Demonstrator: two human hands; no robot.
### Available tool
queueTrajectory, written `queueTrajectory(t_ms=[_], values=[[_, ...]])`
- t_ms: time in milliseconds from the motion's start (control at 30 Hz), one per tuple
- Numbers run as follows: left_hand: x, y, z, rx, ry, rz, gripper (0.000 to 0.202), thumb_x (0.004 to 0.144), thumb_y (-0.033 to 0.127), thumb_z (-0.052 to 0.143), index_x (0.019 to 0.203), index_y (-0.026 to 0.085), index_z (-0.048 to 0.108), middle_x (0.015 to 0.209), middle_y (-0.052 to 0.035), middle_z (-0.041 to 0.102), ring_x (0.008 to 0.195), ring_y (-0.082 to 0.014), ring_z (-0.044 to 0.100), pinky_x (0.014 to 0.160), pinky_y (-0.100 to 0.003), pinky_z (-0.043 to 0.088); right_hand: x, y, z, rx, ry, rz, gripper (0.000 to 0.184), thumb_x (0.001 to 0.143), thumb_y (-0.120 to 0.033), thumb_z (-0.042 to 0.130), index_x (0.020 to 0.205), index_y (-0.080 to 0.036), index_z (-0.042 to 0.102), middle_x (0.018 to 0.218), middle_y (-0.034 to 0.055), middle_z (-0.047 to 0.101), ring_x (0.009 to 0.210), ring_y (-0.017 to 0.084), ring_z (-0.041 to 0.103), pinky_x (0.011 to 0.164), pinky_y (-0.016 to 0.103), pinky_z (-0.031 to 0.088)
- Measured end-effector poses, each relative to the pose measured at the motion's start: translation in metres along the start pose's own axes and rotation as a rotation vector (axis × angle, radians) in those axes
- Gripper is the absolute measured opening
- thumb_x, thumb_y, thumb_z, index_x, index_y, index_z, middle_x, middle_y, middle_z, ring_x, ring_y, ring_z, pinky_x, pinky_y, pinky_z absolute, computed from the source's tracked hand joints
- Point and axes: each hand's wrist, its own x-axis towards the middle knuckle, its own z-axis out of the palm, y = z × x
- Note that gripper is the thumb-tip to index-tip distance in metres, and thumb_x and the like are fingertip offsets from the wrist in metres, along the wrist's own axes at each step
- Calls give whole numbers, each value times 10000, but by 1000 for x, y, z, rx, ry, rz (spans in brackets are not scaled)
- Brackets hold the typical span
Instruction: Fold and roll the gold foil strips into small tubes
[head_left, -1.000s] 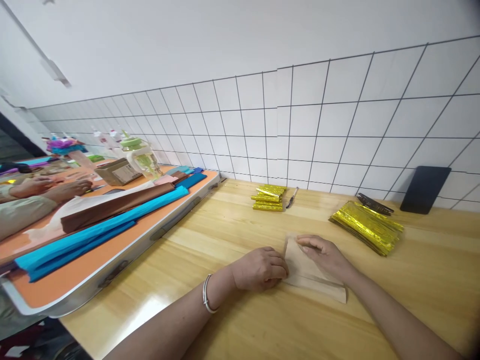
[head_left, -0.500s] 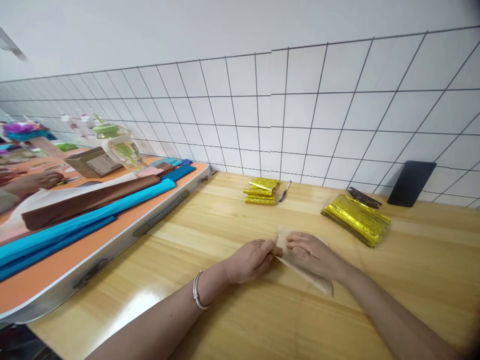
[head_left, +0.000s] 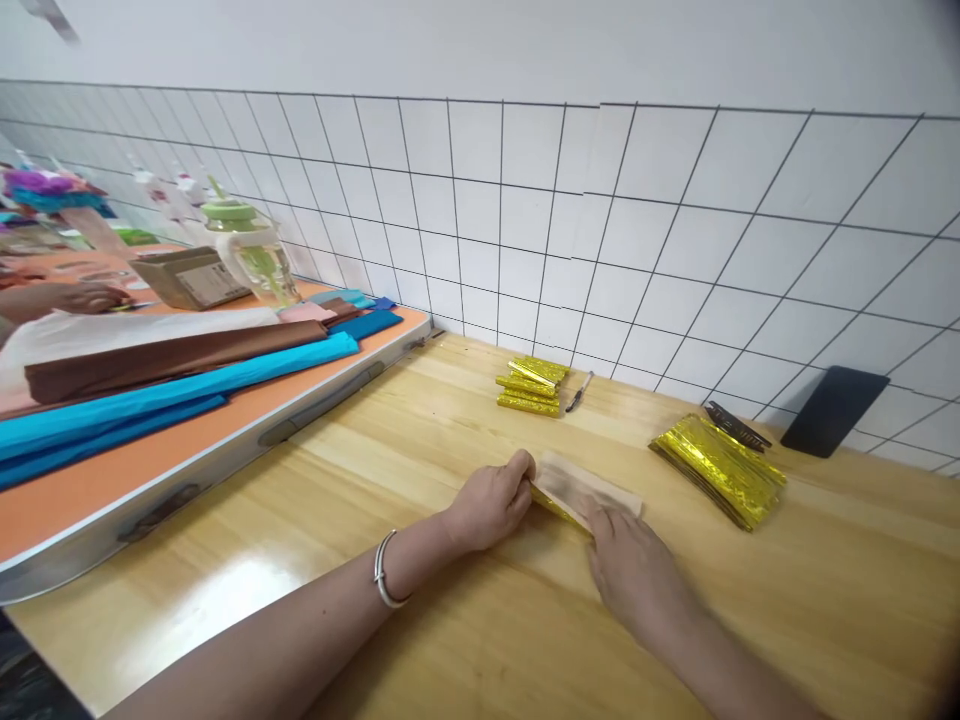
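A sheet of gold foil paper (head_left: 592, 484) lies on the wooden table with its beige back up. A narrow gold strip shows along its near edge. My left hand (head_left: 491, 502), a silver bangle on its wrist, is closed on the sheet's left end. My right hand (head_left: 634, 565) grips the near edge towards the right end, fingers over the beige side; its thumb is mostly hidden. Beyond my hands lies a small pile of folded gold foil strips (head_left: 531, 387) beside a pen (head_left: 579, 392). To the right is a stack of flat gold foil sheets (head_left: 720, 470).
A black phone (head_left: 835, 411) leans on the tiled wall, near a dark clip-like object (head_left: 739, 427). On the orange table (head_left: 225, 455) at left are blue and brown paper rolls, a cardboard box (head_left: 191, 277), a green-lidded bottle (head_left: 251, 255) and another person's hand (head_left: 90, 297).
My right hand has slid from the middle of the sheet to its near right edge. A gold strip now shows along that edge. My left hand stays at the left end. The view has shifted.
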Motion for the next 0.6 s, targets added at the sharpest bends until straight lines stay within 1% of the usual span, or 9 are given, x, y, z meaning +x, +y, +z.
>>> queueTrajectory(t_ms=[100, 200, 300, 367, 500, 600], values=[[2, -3, -2, -66, 6, -4, 101, 830, 170, 337, 901, 222, 386, 621, 29, 495, 547, -158, 495, 526, -237, 277, 10, 21, 1, 168, -13, 88, 393, 805, -156, 453, 1191, -182, 519, 1088, 105, 613, 984, 236, 560, 834, 362, 437], [4, -5, -4, -168, 2, -15, 101, 813, 153, 345, 865, 221, 397, 647, 27, 509, 578, -147, 495, 538, -227, 295, 18, 38, -4, 457, -71, 155, 267, 784, -283, 523, 1027, -211, 607, 956, 48, 643, 904, 220, 579, 797, 327, 441], [6, -7, -5, -248, -9, -57, 109, 792, 139, 361, 850, 217, 409, 670, 23, 528, 615, -141, 505, 550, -220, 312, 25, 46, -10, 810, -157, 221, 282, 771, -396, 555, 937, -178, 619, 868, 34, 644, 808, 204, 589, 713, 294, 445], [7, -8, -3, -272, -12, -83, 110, 792, 139, 361, 850, 216, 414, 657, 25, 527, 615, -139, 505, 549, -218, 315, 27, 48, -14, 957, -191, 233, 317, 752, -439, 580, 902, -163, 619, 838, 30, 636, 784, 194, 580, 702, 285, 432], [5, -6, -1, -267, -18, -97, 124, 795, 137, 358, 868, 215, 422, 647, 27, 535, 599, -137, 507, 546, -220, 320, 24, 48, -20, 1042, -202, 263, 337, 754, -481, 581, 838, -158, 625, 794, 18, 617, 774, 175, 552, 711, 275, 397], [0, -3, -5, -261, -60, -66, 141, 795, 159, 395, 916, 215, 442, 699, 20, 576, 616, -138, 526, 556, -220, 338, 17, 47, -20, 1053, -222, 277, 356, 737, -500, 593, 827, -158, 634, 769, 10, 605, 743, 165, 539, 688, 266, 385]])
